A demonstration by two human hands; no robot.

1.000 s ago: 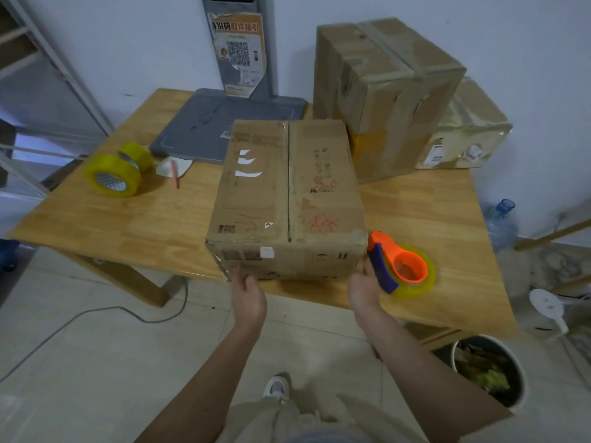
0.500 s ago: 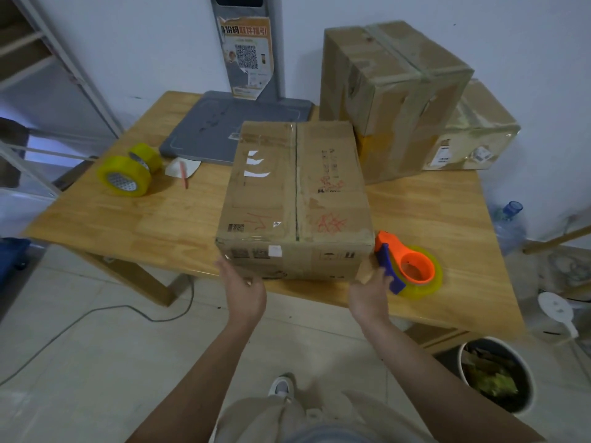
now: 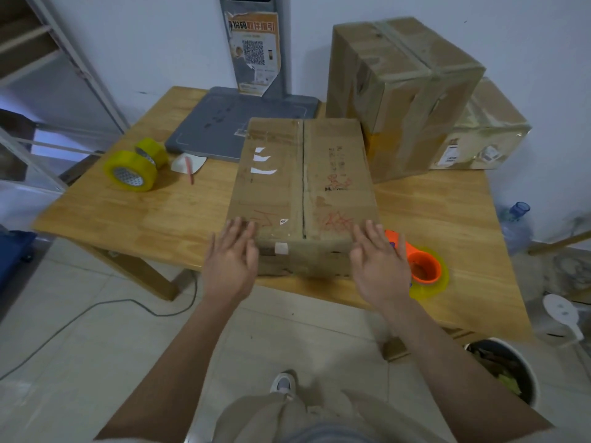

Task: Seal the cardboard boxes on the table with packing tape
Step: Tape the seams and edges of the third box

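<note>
A closed cardboard box [image 3: 303,187] lies on the wooden table [image 3: 144,219], its two top flaps meeting along a centre seam. My left hand [image 3: 232,260] is at the box's near left corner and my right hand [image 3: 379,263] at its near right corner. Both have fingers spread, palms facing the box's near face, and hold nothing. An orange tape dispenser [image 3: 422,266] with a yellowish tape roll lies on the table just right of my right hand. Two yellow tape rolls [image 3: 136,166] sit at the table's left.
Two taped cardboard boxes [image 3: 403,91] [image 3: 483,132] stand at the back right. A grey flat tray [image 3: 240,119] lies behind the box, with a white paper scrap and red pen [image 3: 188,164] beside it. On the floor: a bin [image 3: 505,369], a water bottle [image 3: 515,225], a cable [image 3: 96,318].
Both hands let go of the box's lower front edge and rose to its upper near corners, fingers now spread. The box stays where it was.
</note>
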